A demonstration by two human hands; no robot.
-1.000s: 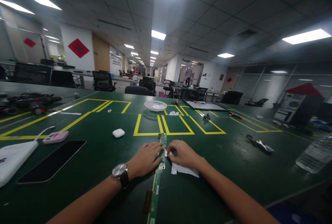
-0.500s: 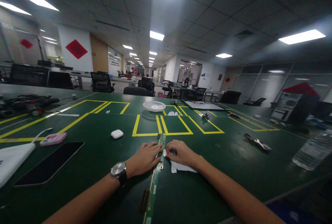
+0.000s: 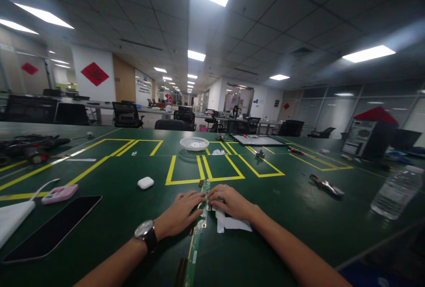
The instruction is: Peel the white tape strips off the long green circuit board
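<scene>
— Where is the board?

— The narrow green circuit board [image 3: 195, 245] lies flat on the dark green tabletop [image 3: 282, 238]. It runs from the near edge away towards the yellow tape boxes [image 3: 182, 182], and both hands sit at its far end.

— How do they hold it?

— The left hand [image 3: 181, 212] lies palm down, its grip spread, with the fingers resting on the strip. The right hand [image 3: 232, 203] has its fingertips bunched at the board's right edge, over a crumpled white paper [image 3: 232, 225]. I cannot tell whether that grip pinches anything small, because the view is dim and blurred there.

— What could go wrong from here?

— The strip is thin (and far longer than it is wide), so I judge that uneven pressure at one end would bend it or skew it across the smooth tabletop. The loose paper could also slide under the right hand and take the fingertips off the edge.

— And its look?

— It is green with small pale parts along its length. There is a brownish connector at the far tip and a dark tab near the bottom of the view.
</scene>
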